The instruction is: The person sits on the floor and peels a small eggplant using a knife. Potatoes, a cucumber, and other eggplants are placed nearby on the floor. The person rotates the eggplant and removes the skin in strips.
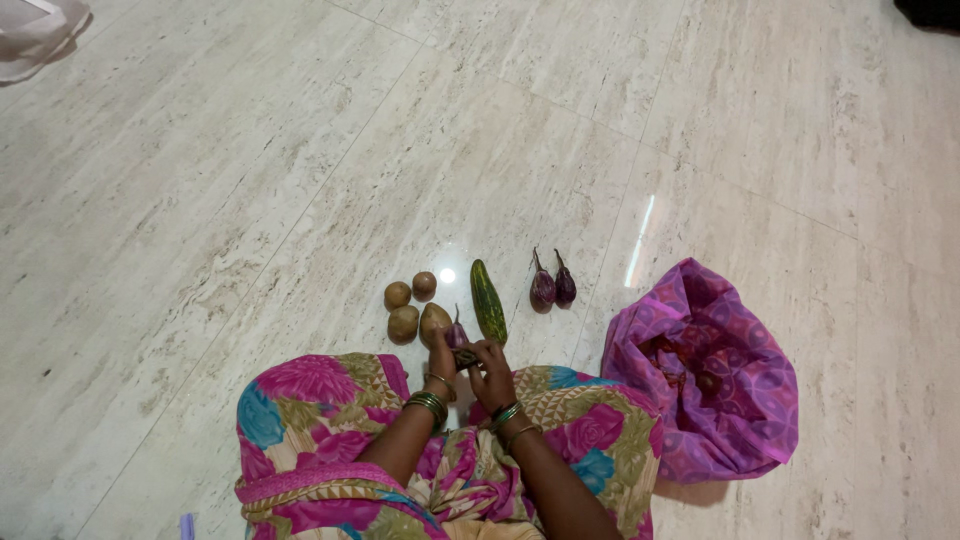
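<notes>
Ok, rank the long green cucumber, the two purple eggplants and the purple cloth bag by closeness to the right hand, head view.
1. Long green cucumber, just ahead of the right hand.
2. Two purple eggplants, farther ahead and right.
3. Purple cloth bag, out to the right on the floor.

Pale veined marble floor (pixel 250 180), large tiles, thin joints, glossy ceiling-light reflections

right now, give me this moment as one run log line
left hand and right hand: both on small purple eggplant | floor: four potatoes, green cucumber, two eggplants | purple cloth bag: open
</notes>
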